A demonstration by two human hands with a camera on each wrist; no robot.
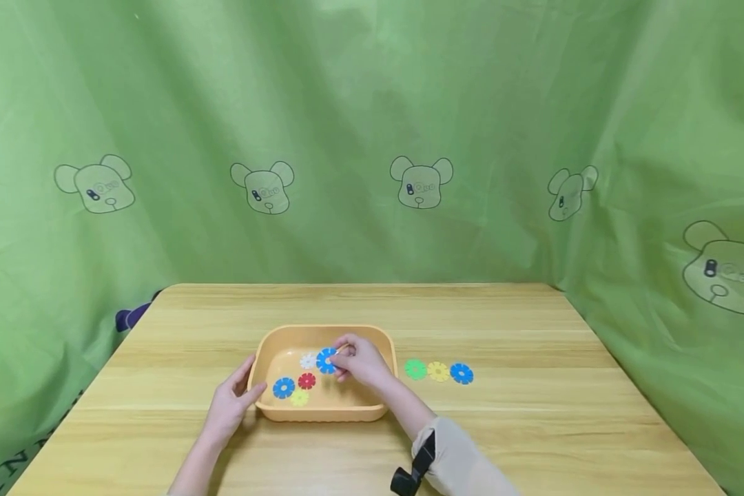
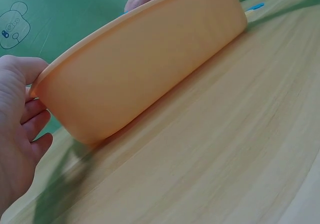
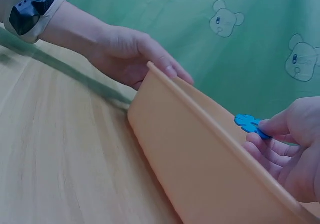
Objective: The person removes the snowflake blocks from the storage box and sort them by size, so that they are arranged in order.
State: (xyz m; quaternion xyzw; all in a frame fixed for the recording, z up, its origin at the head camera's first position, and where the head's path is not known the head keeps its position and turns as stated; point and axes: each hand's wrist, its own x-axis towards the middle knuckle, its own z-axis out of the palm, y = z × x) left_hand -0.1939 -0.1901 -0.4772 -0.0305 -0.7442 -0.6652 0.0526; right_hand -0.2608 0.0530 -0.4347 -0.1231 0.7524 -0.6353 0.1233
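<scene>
An orange plastic basin [image 1: 322, 415] stands on the wooden table. At its left end my left hand [image 1: 228, 405] grips the rim, with the thumb over the edge and the fingers along the outer wall, as the left wrist view shows. Over the inside of the basin, my right hand [image 1: 361, 363] pinches a blue notched snowflake disc [image 3: 246, 122] between thumb and fingers. Below it in the basin lie a white disc [image 1: 308, 361], a red disc [image 1: 306, 381], a second blue disc [image 1: 283, 388] and a yellow disc [image 1: 299, 397].
Right of the basin, a green disc [image 1: 416, 369], a yellow disc [image 1: 437, 371] and a blue disc [image 1: 461, 373] lie in a row on the table [image 1: 533, 427]. Green cloth [image 1: 347, 103] with bear-head prints hangs behind and at both sides.
</scene>
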